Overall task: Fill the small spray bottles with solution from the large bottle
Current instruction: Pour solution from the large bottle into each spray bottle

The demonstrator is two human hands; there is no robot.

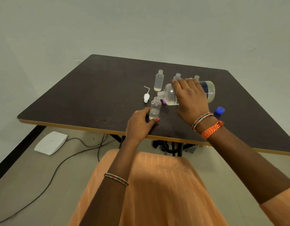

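My right hand [190,98] grips the large clear bottle [209,92], tipped on its side with its open neck [160,94] pointing left. The neck sits just above the mouth of a small clear bottle [155,110], which stands upright near the table's front edge with some liquid at its bottom. My left hand [140,124] holds that small bottle at its base. Another small open bottle [159,81] stands behind it. Two more small bottles [178,76] [196,77] peek out behind my right hand, mostly hidden.
A white spray cap with a thin tube [146,97] lies left of the bottles. A blue cap [220,110] lies at the right, a small purple piece [164,101] under the large bottle. The dark table [92,95] has a yellow front edge. Cables and a white pad [50,143] lie on the floor.
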